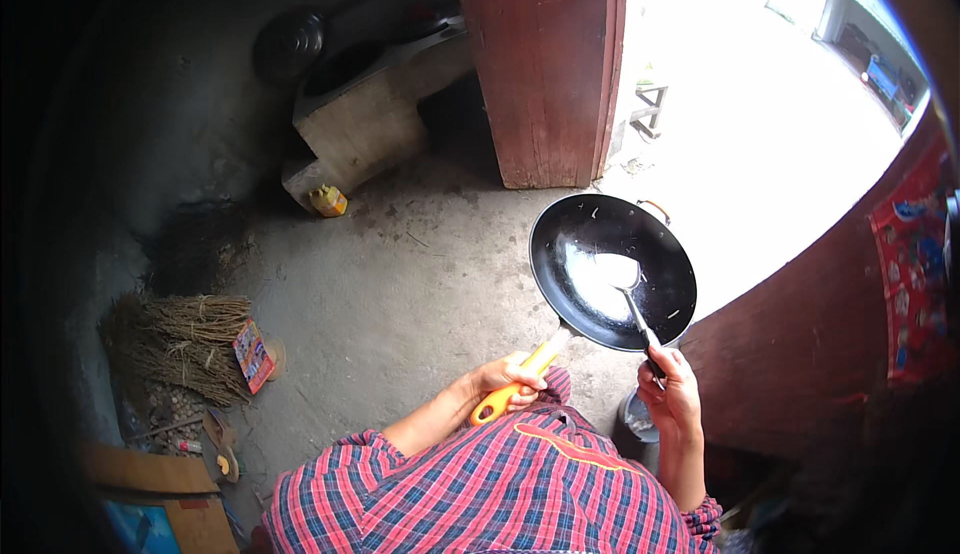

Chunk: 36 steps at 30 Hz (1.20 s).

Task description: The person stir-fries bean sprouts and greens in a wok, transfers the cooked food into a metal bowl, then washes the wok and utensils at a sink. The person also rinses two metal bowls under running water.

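Observation:
My left hand (pixel 516 383) is closed around the yellow handle (pixel 531 365) of a black wok (pixel 592 321), which hangs in front of me above the concrete floor. A few pale shreds cling to the wok's inner surface, and bright light glares off its middle. In my right hand (pixel 673 389) is a metal spatula (pixel 634 306) with a dark grip. Its blade lies over the inside of the wok; the glare hides whether it touches. A small orange helper handle (pixel 657 211) shows on the wok's far rim.
A red wooden door leaf (pixel 547 81) stands beyond the wok, another (pixel 787 351) at right. Against the left wall are a masonry stove (pixel 367 126), a yellow bottle (pixel 328 201) and bundled dry stalks (pixel 199 329). A bucket (pixel 637 415) stands beneath my right forearm; a cardboard box (pixel 199 520) sits lower left.

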Each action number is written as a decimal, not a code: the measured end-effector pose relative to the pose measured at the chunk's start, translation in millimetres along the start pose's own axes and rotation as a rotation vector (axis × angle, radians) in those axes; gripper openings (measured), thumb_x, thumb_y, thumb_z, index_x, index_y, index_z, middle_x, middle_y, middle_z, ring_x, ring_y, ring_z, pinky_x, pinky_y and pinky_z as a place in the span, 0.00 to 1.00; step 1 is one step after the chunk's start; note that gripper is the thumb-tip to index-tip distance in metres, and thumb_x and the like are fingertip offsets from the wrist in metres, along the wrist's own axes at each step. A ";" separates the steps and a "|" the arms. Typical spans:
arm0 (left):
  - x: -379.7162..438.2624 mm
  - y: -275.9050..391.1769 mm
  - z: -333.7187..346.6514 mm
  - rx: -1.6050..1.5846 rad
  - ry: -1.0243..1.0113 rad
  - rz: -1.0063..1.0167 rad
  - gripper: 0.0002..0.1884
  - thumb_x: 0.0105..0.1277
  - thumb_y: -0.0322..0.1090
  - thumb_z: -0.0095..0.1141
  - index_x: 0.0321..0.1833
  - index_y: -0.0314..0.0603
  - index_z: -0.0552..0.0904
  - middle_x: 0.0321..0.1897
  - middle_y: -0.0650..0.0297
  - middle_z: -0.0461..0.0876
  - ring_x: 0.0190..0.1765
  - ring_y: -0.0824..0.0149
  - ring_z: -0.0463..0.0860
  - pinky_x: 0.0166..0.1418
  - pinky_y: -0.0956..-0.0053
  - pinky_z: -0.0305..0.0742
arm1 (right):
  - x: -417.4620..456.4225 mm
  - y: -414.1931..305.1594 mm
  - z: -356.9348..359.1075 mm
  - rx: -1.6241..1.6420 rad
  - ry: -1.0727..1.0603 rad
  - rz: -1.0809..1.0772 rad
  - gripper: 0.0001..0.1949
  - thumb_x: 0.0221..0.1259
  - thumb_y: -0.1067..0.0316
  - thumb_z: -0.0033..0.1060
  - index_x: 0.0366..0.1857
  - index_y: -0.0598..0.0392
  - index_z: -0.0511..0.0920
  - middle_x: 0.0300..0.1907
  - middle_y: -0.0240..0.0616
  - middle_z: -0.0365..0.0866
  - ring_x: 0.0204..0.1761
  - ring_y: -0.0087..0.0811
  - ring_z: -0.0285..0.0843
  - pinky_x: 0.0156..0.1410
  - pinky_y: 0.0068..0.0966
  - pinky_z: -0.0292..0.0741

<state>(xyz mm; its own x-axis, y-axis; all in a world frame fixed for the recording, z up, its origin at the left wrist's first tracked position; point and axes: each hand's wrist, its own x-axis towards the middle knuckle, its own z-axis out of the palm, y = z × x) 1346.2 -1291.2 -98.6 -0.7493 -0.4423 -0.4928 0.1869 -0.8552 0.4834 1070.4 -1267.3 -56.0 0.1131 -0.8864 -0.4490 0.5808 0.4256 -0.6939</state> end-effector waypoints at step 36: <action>876.8 705.3 92.8 -0.025 0.025 0.061 0.07 0.60 0.21 0.52 0.35 0.40 0.68 0.14 0.68 0.65 0.12 0.73 0.67 0.13 0.79 0.62 | 742.7 -785.4 -342.2 0.068 0.048 -0.237 0.06 0.65 0.69 0.52 0.41 0.55 0.68 0.18 0.32 0.66 0.14 0.15 0.51 0.17 0.14 0.49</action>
<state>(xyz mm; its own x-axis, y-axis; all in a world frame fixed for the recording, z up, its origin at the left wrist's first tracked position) 762.0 -2257.2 -122.7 -0.7202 -0.5003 -0.4807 0.2477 -0.8326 0.4954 422.4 -2197.5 -37.1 -0.0697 -0.9496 -0.3055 0.6400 0.1923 -0.7439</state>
